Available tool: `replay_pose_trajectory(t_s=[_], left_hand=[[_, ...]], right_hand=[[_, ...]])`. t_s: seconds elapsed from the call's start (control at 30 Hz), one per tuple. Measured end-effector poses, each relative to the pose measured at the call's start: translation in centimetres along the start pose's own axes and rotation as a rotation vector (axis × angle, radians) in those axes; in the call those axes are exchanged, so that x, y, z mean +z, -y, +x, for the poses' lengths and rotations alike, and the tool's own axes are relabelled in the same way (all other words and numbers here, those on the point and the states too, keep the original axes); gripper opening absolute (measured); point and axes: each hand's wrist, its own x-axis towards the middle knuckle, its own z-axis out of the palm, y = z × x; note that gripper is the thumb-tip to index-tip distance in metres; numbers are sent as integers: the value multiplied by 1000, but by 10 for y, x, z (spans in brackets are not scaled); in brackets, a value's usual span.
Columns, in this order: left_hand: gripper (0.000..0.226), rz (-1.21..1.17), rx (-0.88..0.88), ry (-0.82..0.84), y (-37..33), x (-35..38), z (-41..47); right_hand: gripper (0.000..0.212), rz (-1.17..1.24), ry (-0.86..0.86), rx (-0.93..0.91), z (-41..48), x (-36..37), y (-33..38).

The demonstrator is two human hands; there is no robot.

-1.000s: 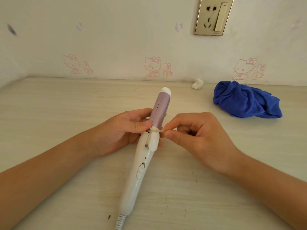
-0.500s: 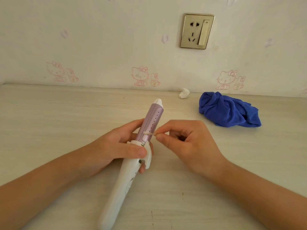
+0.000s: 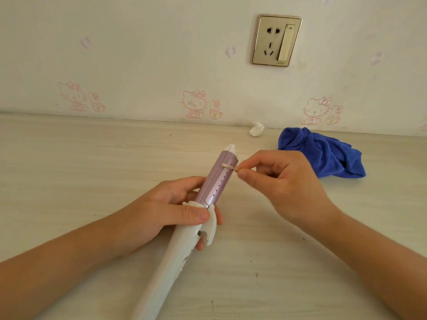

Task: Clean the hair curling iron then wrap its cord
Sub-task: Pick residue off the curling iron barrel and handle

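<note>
The curling iron point(image 3: 182, 245) has a white handle and a lilac barrel with a row of small holes; it points up and away from me over the table. My left hand point(image 3: 166, 215) grips it where handle meets barrel, thumb across the white collar. My right hand point(image 3: 284, 183) pinches a cotton swab point(image 3: 230, 166) between thumb and forefinger, and the swab's tip touches the barrel near its white end cap. The cord is out of view below the frame.
A crumpled blue cloth point(image 3: 323, 155) lies at the back right of the pale wooden table point(image 3: 92, 169). A small wad of white tissue point(image 3: 256, 129) sits by the wall. A gold wall socket with a switch point(image 3: 276, 41) is above.
The swab has travelled from the base of the barrel up toward its tip. My left hand has slid down onto the collar and tilted the iron further right.
</note>
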Motion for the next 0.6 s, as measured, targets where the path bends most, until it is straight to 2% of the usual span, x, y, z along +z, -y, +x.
replay_pose_trajectory(t_s=[0.07, 0.2, 0.37, 0.5, 0.6], left_hand=[[55, -18, -22, 31, -1, -2, 3], [50, -66, -3, 3, -1, -5, 4], [50, 70, 0, -39, 2, -1, 5], [50, 123, 36, -124, 3, 3, 4], [54, 144, 36, -141, 3, 4, 4]], right_hand=[[11, -3, 0, -7, -2, 3, 1], [13, -42, 117, -107, -15, 26, 11], [17, -116, -48, -12, 7, 5, 2], [14, -76, 116, -133, -14, 20, 12], [12, -83, 60, -78, -5, 15, 4]])
